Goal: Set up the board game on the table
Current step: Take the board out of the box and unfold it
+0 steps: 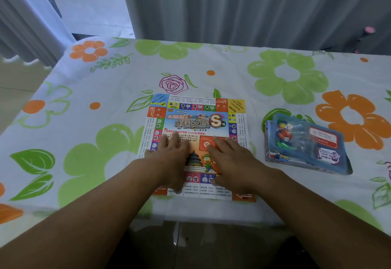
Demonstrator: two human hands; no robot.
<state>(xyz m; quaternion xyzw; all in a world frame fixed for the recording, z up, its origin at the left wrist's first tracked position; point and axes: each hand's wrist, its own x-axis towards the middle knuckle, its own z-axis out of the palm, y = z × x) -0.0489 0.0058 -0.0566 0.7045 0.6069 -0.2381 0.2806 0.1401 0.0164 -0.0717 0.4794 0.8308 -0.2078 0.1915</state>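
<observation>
Now the left hand (171,152) and right hand (230,158) press flat, fingers straight, on the game board (196,125), centre of the worktop (211,63); the blue box (304,144) of pieces sits at its 3 o'clock, apart.

A table (211,61) w/ white cloth, big green & orange flower print, filled most of the view. Behind it hung a grey pleated curtain (254,4); at left, a white sheer curtain (25,25). Btwn them, pale floor (91,8) lay in daylight. Below the near table edge were dark glossy tiles (190,247).
</observation>
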